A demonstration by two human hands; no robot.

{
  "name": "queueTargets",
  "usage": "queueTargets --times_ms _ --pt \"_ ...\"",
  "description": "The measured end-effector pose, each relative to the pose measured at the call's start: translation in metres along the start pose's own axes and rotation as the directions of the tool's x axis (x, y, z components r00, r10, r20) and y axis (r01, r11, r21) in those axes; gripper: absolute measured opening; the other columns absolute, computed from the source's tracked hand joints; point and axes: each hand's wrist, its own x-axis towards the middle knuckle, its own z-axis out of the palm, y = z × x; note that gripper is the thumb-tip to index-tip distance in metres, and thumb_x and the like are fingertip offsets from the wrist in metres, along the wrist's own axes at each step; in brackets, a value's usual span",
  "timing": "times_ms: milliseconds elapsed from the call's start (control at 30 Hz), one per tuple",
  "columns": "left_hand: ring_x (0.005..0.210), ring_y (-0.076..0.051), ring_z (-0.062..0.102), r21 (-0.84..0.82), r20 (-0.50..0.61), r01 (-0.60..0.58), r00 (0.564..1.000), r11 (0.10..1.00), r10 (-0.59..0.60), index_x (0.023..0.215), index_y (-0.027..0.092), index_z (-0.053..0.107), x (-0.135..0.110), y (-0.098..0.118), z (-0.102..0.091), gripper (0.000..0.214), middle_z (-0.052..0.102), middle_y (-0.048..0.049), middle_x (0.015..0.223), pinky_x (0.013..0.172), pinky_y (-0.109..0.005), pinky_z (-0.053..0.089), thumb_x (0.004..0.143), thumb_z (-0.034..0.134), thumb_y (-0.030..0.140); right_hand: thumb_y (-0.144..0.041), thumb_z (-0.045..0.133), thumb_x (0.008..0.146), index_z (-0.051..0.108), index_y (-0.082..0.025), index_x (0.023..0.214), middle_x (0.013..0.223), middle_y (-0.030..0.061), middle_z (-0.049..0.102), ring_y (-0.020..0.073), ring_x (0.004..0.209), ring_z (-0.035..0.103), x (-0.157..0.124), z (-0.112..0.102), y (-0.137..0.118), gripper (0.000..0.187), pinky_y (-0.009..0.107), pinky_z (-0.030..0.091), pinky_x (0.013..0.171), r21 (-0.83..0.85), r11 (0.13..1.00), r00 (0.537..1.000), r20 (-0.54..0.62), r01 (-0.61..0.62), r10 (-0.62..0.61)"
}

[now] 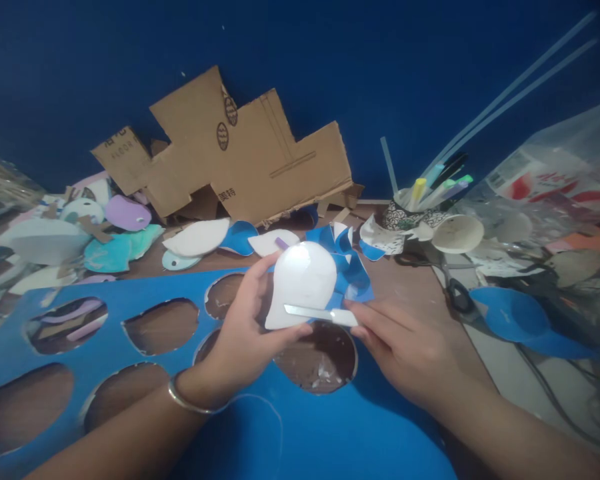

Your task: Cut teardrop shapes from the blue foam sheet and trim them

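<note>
My left hand (247,320) grips a white rounded cutout (305,277) by its left and lower edges, its pale face turned toward me. In my right hand (400,340) is a craft knife (307,312), pinched by its white handle. The blade lies across the lower part of the cutout and points left. Both hands are above a blue sheet (230,433) with several fish-shaped and round holes cut in it. A thin curved line is drawn on the sheet's lower part.
Cut cardboard (260,153) leans against the dark blue wall. White and coloured fish cutouts (127,213) pile up at the left. A patterned cup (400,217) of markers stands at the right, near scissors (460,297), a blue cutout (513,313) and a plastic bag (565,173).
</note>
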Motion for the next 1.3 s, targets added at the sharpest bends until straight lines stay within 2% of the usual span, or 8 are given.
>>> queueTargets --times_ms 433,700,1033,1300 --pt "0.129 -0.029 0.041 -0.019 0.027 0.007 1.000 1.000 -0.006 0.135 0.031 0.033 0.0000 0.0014 -0.0010 0.082 0.046 -0.0072 0.138 0.101 -0.042 0.044 0.066 0.077 0.019 -0.019 0.049 0.090 0.065 -0.012 0.105 0.090 0.0094 0.069 0.0180 0.081 0.063 -0.0015 0.0002 -0.0003 0.023 0.028 0.052 0.070 0.044 0.999 1.000 0.016 -0.012 0.012" --pt "0.127 -0.030 0.043 -0.004 0.016 0.021 1.000 1.000 -0.021 0.135 0.031 0.033 -0.0006 0.0011 -0.0001 0.082 0.046 -0.0085 0.137 0.102 -0.044 0.043 0.066 0.077 0.021 -0.021 0.048 0.091 0.066 -0.013 0.103 0.087 0.0084 0.070 0.0169 0.077 0.063 0.0000 -0.0004 -0.0011 0.024 0.028 0.053 0.067 0.013 1.000 1.000 0.000 -0.008 0.008" --pt "0.122 -0.030 0.048 0.001 0.013 0.041 0.999 0.999 -0.041 0.135 0.031 0.034 -0.0013 0.0002 0.0002 0.083 0.050 -0.0087 0.133 0.098 -0.045 0.046 0.065 0.077 0.022 -0.019 0.052 0.088 0.067 -0.010 0.101 0.085 0.0096 0.070 0.0183 0.076 0.064 0.0018 -0.0017 -0.0034 0.022 0.028 0.052 0.065 -0.022 1.000 1.000 -0.020 0.019 -0.019" --pt "0.122 -0.029 0.048 -0.009 0.015 0.008 1.000 1.000 -0.008 0.133 0.032 0.036 0.0005 0.0013 -0.0001 0.081 0.050 -0.0074 0.133 0.099 -0.044 0.045 0.065 0.078 0.021 -0.018 0.053 0.087 0.067 -0.009 0.102 0.087 0.0102 0.070 0.0196 0.079 0.064 0.0015 -0.0016 -0.0013 0.022 0.030 0.052 0.068 -0.021 1.000 1.000 -0.012 0.018 -0.018"
